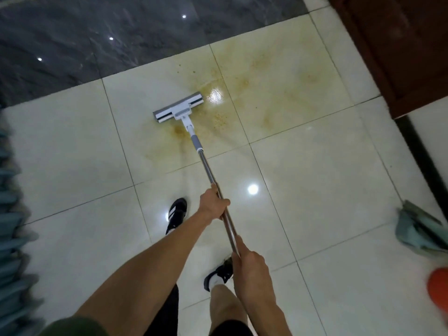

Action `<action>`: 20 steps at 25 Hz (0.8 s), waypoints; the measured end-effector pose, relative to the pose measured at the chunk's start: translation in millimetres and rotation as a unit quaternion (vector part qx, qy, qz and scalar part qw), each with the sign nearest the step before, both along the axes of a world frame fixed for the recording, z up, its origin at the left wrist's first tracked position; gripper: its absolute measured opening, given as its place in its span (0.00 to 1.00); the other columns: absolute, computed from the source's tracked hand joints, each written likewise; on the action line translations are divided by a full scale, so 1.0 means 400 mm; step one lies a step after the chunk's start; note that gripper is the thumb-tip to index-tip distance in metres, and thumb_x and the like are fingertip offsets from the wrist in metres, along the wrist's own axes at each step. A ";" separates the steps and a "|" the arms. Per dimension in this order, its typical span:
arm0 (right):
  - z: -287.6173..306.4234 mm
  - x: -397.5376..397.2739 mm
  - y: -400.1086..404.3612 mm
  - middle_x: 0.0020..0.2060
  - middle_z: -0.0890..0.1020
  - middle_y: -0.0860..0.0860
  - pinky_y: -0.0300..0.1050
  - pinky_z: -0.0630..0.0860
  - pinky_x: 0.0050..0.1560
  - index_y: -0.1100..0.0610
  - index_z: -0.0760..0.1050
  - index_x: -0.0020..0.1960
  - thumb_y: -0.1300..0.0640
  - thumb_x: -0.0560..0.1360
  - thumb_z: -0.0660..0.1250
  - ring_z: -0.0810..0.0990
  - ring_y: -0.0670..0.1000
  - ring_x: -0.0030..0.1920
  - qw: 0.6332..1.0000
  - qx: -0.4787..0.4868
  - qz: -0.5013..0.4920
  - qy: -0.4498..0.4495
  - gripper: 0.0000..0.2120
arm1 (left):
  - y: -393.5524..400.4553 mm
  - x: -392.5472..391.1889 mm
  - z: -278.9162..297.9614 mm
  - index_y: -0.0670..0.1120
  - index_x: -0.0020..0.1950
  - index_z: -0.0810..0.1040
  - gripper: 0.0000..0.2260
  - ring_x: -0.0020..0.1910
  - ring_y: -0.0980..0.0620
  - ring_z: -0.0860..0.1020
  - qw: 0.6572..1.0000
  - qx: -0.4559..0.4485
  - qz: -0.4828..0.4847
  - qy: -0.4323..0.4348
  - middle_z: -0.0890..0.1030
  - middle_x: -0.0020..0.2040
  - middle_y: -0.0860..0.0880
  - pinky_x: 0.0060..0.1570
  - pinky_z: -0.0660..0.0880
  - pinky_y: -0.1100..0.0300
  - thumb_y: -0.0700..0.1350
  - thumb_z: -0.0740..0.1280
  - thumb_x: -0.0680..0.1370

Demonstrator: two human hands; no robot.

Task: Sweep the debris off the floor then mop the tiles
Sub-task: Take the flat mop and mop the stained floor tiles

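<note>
- The mop [208,163] has a flat, rectangular white-and-grey head [178,107] lying flat on the floor, a white neck, a grey collar and a long, shiny metal pole that slants back toward the person.
- Both hands are wrapped round the pole: the left hand [213,205] grips it about halfway up, the right hand [249,261] grips it nearer the top end, fingers curled closed on the metal.
- The floor is glossy cream tiles [327,180] with thin dark grout lines, and ceiling lights show as bright spots on them.
- A yellowish-brown smear [266,93] with gritty specks spreads across the tiles around and to the right of the mop head; a darker patch sits just behind the head, under the neck.
- Beyond the tiles lies a dark, marbled stone surface [109,40], also shiny.
- Dark reddish wooden furniture [400,44] stands at the upper right.
- A crumpled blue-green cloth [417,229] lies on the floor at the right edge, with a blurred orange object [438,287] near it.
- Blurred blue-grey shapes [9,226] line the left edge; what they are I cannot tell.
- Two black shoes [177,214] with white stripes stand on the tiles below the pole.
</note>
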State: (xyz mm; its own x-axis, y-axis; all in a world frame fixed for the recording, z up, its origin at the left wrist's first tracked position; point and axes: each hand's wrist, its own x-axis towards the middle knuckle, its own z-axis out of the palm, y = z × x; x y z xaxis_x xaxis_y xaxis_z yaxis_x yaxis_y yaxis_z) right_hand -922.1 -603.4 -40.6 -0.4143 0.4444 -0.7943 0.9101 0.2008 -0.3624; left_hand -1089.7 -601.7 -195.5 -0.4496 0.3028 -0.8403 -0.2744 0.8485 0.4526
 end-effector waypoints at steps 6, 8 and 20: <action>-0.034 -0.095 0.050 0.53 0.78 0.55 0.45 0.74 0.46 0.48 0.53 0.80 0.57 0.84 0.57 0.79 0.54 0.48 0.998 0.029 0.047 -0.014 0.27 | 0.069 -0.094 0.007 0.38 0.54 0.73 0.13 0.31 0.46 0.82 0.996 -0.019 -0.052 0.070 0.81 0.45 0.40 0.22 0.80 0.55 0.39 0.72 0.73; -0.040 -0.164 0.079 0.52 0.78 0.55 0.44 0.73 0.44 0.48 0.53 0.80 0.57 0.84 0.57 0.76 0.52 0.43 0.998 0.037 0.049 -0.012 0.27 | 0.103 -0.160 -0.005 0.38 0.51 0.74 0.10 0.30 0.47 0.81 0.994 -0.018 -0.066 0.086 0.80 0.43 0.41 0.21 0.78 0.57 0.39 0.71 0.74; -0.166 -0.966 0.415 0.50 0.76 0.54 0.46 0.76 0.46 0.47 0.56 0.77 0.56 0.83 0.57 0.79 0.55 0.48 0.995 0.073 0.054 0.027 0.25 | 0.442 -0.995 -0.107 0.38 0.42 0.77 0.05 0.25 0.47 0.81 0.989 -0.020 -0.060 0.135 0.81 0.34 0.42 0.22 0.79 0.57 0.39 0.70 0.72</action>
